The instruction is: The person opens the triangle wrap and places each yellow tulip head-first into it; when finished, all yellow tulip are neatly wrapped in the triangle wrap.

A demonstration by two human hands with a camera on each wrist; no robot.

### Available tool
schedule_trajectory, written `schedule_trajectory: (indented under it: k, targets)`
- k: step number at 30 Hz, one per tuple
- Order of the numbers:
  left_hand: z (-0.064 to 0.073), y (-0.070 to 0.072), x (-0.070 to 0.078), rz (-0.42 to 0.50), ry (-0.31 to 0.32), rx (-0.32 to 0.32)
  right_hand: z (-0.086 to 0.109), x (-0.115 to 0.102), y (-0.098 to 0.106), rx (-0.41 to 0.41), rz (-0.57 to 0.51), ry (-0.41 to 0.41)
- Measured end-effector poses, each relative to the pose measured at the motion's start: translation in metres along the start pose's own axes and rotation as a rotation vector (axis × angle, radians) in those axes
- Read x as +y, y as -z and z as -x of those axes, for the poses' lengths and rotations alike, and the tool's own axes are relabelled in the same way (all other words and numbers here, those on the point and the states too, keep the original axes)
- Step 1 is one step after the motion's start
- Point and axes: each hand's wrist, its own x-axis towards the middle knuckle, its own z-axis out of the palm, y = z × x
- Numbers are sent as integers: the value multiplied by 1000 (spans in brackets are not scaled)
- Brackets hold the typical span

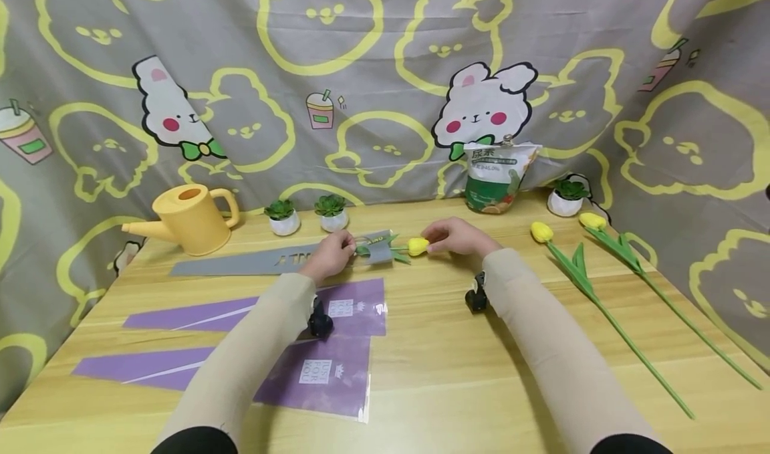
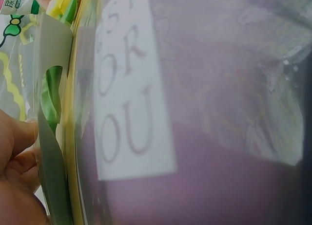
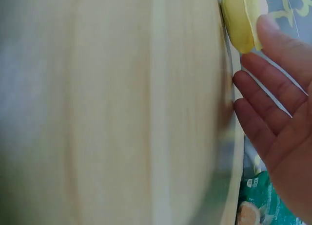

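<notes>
A yellow tulip (image 1: 418, 246) lies at the back middle of the table, its stem and leaves partly inside a grey flower sleeve (image 1: 240, 264). My left hand (image 1: 329, 256) pinches the sleeve near its wide end; in the left wrist view green leaf shows through it. At the other side, my right hand (image 1: 460, 236) touches the tulip's bloom. The right wrist view shows the thumb against the yellow bloom (image 3: 241, 20), the other fingers loosely extended. Two purple sleeves (image 1: 367, 307) marked "JUST FOR YOU" lie below the left forearm.
Two more yellow tulips (image 1: 579, 279) lie at the right. Along the back stand a yellow watering can (image 1: 195, 220), small potted succulents (image 1: 284, 218) and a green-white bag (image 1: 496, 180). A patterned cloth hangs behind the wooden table (image 1: 445, 374).
</notes>
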Motion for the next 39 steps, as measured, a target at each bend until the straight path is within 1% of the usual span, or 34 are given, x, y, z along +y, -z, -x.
schedule_trajectory:
  k: [3,8,15,23,30,34,39]
  targets:
    - [-1,3,-1,-14,-1,4,-1,0,-1,7,-13,-11]
    - [-2,5,0,-29,-1,7,-6,-6,-7,35,19,-53]
    - [1,7,-1,-31,-1,8,-12,-13,-16,117,43,-81]
    - [3,6,0,-28,1,19,-16,-23,-28,165,-38,-124]
    - [3,5,0,-11,-4,28,-26,-30,-39,207,-84,-152]
    - [2,3,0,-10,-19,32,-31,-32,-46,235,-135,-177]
    - [2,2,1,-9,-20,40,-34,-36,-53,253,-209,-181]
